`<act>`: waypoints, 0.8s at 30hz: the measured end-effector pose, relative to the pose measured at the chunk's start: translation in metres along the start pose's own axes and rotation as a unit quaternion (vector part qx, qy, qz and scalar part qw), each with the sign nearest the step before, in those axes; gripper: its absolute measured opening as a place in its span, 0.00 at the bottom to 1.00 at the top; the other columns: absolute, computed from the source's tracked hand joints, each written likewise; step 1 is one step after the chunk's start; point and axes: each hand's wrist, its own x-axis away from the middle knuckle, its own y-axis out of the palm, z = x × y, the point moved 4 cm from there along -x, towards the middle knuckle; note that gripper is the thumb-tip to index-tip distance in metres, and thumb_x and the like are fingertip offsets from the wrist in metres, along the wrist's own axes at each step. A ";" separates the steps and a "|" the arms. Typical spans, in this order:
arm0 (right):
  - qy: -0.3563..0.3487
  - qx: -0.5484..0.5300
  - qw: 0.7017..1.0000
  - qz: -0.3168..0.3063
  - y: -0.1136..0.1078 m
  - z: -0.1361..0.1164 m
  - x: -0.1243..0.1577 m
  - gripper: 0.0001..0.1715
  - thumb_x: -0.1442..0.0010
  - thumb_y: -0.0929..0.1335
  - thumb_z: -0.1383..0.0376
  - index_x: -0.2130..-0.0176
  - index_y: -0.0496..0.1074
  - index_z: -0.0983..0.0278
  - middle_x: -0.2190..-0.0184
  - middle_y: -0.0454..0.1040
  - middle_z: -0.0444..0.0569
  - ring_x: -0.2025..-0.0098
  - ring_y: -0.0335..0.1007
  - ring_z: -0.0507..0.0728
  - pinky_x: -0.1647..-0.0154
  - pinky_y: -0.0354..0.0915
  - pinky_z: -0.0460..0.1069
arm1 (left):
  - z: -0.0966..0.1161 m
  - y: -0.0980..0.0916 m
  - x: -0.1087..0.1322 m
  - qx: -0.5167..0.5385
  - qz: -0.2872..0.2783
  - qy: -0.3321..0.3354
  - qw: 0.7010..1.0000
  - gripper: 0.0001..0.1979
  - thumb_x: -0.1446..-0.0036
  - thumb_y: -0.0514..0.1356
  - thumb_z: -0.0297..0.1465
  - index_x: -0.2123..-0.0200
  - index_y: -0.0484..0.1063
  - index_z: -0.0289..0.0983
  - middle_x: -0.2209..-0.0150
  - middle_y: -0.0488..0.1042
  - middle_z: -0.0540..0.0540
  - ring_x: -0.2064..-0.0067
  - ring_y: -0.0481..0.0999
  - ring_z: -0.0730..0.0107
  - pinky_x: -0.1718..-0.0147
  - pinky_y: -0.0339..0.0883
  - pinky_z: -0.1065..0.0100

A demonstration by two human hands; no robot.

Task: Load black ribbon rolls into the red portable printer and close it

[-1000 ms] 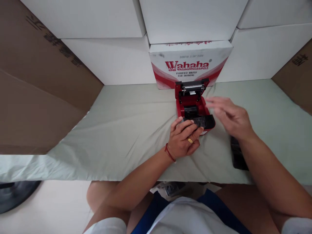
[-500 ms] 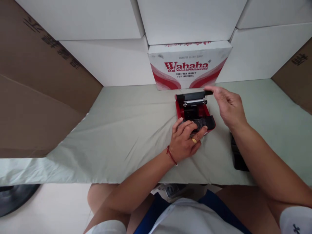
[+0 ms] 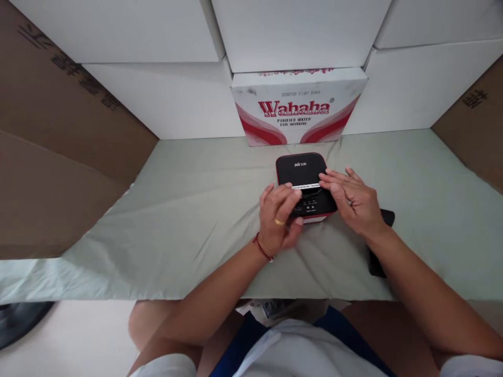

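A small black-and-red label printer (image 3: 301, 170) stands on the cloth-covered table with its black lid down. A strip of white paper (image 3: 306, 186) shows along the front edge of the lid. My left hand (image 3: 279, 214) rests at the printer's left front corner, fingers bent but apart, thumb low by the front face. It wears a ring and a red string bracelet. On the other side, my right hand (image 3: 351, 196) has its fingers stretched out, tips at the lid's right front edge. The palms hide parts of the printer's sides.
A black object (image 3: 388, 217) lies partly under my right forearm. Behind the printer stands a Wahaha water carton (image 3: 298, 110) against stacked white boxes (image 3: 157, 99). Brown cardboard (image 3: 70, 157) walls in the left side, with more on the right. The pale green cloth (image 3: 188, 209) has creases.
The printer's lid, raised before with the red inside showing, is now down. My right hand has come down and inward with it; my left hand has slid slightly left.
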 end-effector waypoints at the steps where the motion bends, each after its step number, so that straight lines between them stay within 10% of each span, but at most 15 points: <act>1: 0.001 -0.002 1.000 0.005 0.000 0.001 0.001 0.20 0.20 0.63 0.61 0.49 0.86 0.56 0.45 0.87 0.47 0.37 0.83 0.60 0.24 0.65 0.65 | -0.006 -0.002 -0.001 0.014 -0.009 -0.023 1.000 0.29 0.24 0.53 0.38 0.24 0.60 0.44 0.43 0.82 0.40 0.36 0.80 0.55 0.26 0.59 0.47; 14: 0.023 -0.031 0.999 0.029 0.009 -0.002 0.011 0.22 0.20 0.62 0.56 0.44 0.84 0.56 0.42 0.86 0.51 0.33 0.79 0.63 0.24 0.65 0.66 | -0.035 -0.001 0.000 0.195 0.014 -0.180 0.964 0.17 0.25 0.59 0.38 0.37 0.75 0.46 0.52 0.86 0.45 0.45 0.84 0.58 0.40 0.70 0.52; 24: -0.104 -0.052 0.991 0.074 0.006 -0.023 0.025 0.22 0.21 0.62 0.58 0.55 0.85 0.55 0.57 0.88 0.49 0.47 0.80 0.64 0.43 0.72 0.65 | -0.078 0.029 0.013 0.506 0.006 -0.372 0.779 0.54 0.49 0.77 0.47 0.24 0.55 0.64 0.20 0.57 0.53 0.16 0.48 0.49 0.17 0.40 0.45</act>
